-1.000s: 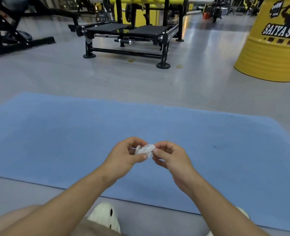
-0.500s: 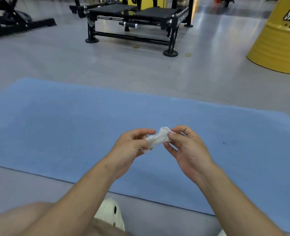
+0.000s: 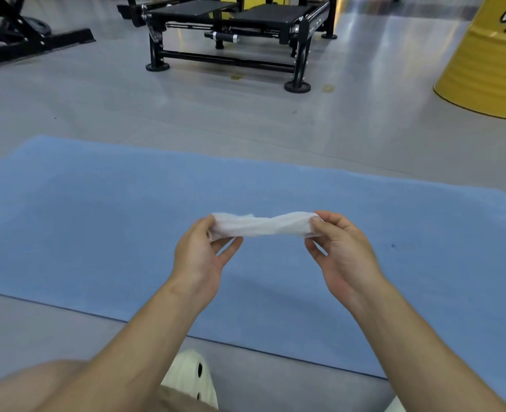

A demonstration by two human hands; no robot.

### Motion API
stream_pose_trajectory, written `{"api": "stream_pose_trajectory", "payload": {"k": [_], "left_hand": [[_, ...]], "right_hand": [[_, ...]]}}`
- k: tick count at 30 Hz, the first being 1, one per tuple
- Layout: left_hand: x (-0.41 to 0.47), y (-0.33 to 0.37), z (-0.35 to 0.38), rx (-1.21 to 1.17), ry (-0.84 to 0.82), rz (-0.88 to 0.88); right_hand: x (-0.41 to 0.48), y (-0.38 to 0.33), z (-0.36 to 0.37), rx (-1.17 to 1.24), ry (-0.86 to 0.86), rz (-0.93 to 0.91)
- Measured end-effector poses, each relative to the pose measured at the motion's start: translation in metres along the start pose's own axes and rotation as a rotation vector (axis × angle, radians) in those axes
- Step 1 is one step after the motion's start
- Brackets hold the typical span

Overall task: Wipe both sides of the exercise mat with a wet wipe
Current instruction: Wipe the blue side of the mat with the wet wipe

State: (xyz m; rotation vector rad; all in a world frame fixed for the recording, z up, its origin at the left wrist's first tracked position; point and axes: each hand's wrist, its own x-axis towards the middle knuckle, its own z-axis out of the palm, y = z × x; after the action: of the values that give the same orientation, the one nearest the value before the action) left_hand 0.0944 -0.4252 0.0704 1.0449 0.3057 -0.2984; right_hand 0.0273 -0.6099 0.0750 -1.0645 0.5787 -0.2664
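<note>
Both hands held up over the blue mat (image 3: 97, 227), apart from it. Left hand (image 3: 199, 257) pinches one end of the white wipe (image 3: 263, 225) between thumb and fingers; right hand (image 3: 342, 254) pinches the other end. Wipe stretched between them as a twisted, crumpled strip, roughly level. Mat lies flat on the grey floor (image 3: 245, 120), spread across the view. Pale shoe (image 3: 190, 379) just beside the mat's near edge. Black gym frame (image 3: 231, 28) well beyond the mat; yellow drum (image 3: 489, 66) at far right.
</note>
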Motion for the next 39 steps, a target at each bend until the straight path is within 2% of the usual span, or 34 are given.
{"api": "stream_pose_trajectory", "payload": {"k": [3, 10, 12, 14, 17, 20, 23, 26, 30, 32, 35, 37, 39], "left_hand": [[0.002, 0.004, -0.001, -0.046, 0.086, 0.004], [0.000, 0.003, -0.001, 0.030, 0.097, 0.057], [0.000, 0.004, -0.002, 0.015, 0.054, 0.074], [-0.002, 0.004, 0.000, 0.011, -0.073, 0.079], [-0.008, 0.002, 0.006, 0.052, -0.288, -0.023], [-0.015, 0.001, 0.007, 0.069, -0.399, -0.143], [-0.022, 0.008, 0.005, 0.079, -0.501, -0.162], [-0.021, 0.014, 0.005, 0.004, -0.464, -0.095], [-0.006, 0.013, 0.000, -0.094, -0.336, 0.025], [0.000, 0.008, -0.003, 0.009, -0.271, 0.106], [0.002, -0.007, -0.004, 0.404, -0.207, 0.283], [-0.005, -0.016, -0.003, 0.732, -0.288, 0.444], [-0.014, -0.026, -0.002, 1.097, -0.486, 0.555]], "right_hand": [[0.000, 0.004, -0.001, 0.009, 0.039, 0.031], [0.002, 0.011, -0.003, -0.067, 0.091, 0.072], [0.003, 0.013, -0.003, -0.071, 0.104, 0.092], [0.003, 0.018, -0.001, -0.081, 0.090, 0.141], [-0.002, 0.031, 0.003, -0.108, -0.041, 0.281], [-0.010, 0.043, 0.010, -0.091, -0.283, 0.409], [-0.020, 0.049, 0.015, -0.022, -0.487, 0.480], [-0.024, 0.048, 0.017, 0.096, -0.504, 0.469], [-0.012, 0.042, 0.014, 0.269, -0.328, 0.362], [-0.006, 0.041, 0.011, 0.285, -0.220, 0.322], [-0.003, 0.045, 0.010, 0.256, -0.132, 0.301], [-0.006, 0.047, 0.014, 0.226, -0.143, 0.299], [-0.012, 0.048, 0.019, 0.267, -0.205, 0.363]]}}
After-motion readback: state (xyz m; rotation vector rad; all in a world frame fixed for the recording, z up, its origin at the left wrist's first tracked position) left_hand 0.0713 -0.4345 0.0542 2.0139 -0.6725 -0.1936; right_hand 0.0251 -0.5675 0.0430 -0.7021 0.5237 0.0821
